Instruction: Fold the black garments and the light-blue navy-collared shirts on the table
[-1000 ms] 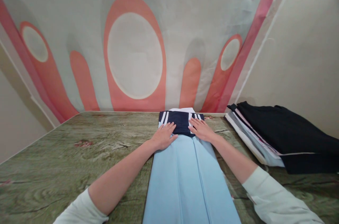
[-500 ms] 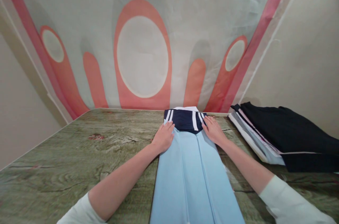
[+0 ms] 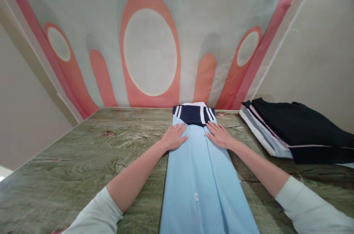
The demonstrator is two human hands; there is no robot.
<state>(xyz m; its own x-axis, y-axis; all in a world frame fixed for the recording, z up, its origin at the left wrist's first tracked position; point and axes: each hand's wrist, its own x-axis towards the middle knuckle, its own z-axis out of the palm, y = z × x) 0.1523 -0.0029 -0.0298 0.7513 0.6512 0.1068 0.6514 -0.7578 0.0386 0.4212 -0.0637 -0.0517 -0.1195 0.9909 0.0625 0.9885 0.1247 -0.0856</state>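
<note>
A light blue garment (image 3: pixel 199 167), folded into a long strip, lies flat on the table and runs off the bottom of the view. Its navy collar (image 3: pixel 190 115) with white stripes is at the far end, with a bit of white cloth showing behind it. My left hand (image 3: pixel 174 136) rests on the garment's left edge just below the collar, fingers stretched out. On the opposite edge my right hand (image 3: pixel 219 136) lies flat, its fingertips near the collar's lower border. Neither hand grips the fabric. A small white tag (image 3: pixel 196 197) shows on the blue cloth.
A pile of folded clothes, with a black garment (image 3: pixel 304 127) on top, sits at the right of the wood-grain table (image 3: pixel 110 160). Behind the table's far edge is a wall covering (image 3: pixel 190 34) with pink and white shapes.
Both hands have slid down from the collar toward me, onto the blue fabric. The view has tilted slightly downward, and the white tag has come into sight.
</note>
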